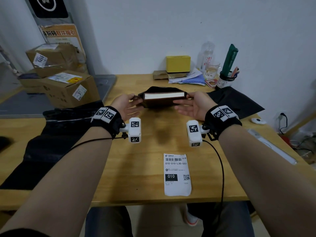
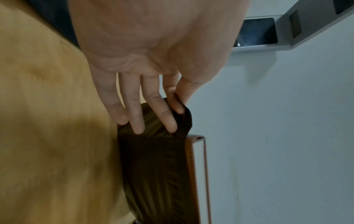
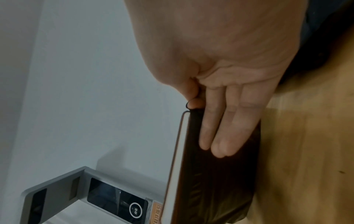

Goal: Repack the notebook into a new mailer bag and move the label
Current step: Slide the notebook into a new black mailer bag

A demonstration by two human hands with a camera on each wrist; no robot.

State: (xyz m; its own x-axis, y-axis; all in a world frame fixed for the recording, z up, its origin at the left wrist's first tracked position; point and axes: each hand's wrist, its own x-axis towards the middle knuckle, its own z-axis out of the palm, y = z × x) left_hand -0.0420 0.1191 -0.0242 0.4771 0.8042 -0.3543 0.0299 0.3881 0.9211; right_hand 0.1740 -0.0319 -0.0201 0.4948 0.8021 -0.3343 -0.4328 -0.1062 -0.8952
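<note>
- Holding the black mailer bag up over the wooden table, both hands pinch its open mouth, one at each end.
- The left hand pinches the left corner of the bag between thumb and first finger, and its other fingers lie straight on the bag's side.
- The right hand pinches the right corner the same way, with its other fingers flat along the bag.
- The brown notebook sits inside the bag, and its white page edge shows at the opening.
- The white label lies flat on the table near the person, well apart from the bag.
- Another black bag lies on the table to the right, just past the right hand.
- More black plastic lies under the left arm.
- A yellow box, some papers, a glass and a pen cup stand by the wall behind the bag.
- Cardboard boxes are stacked to the left, off the table.
- A cable hangs from the right wrist, just beside the label.
</note>
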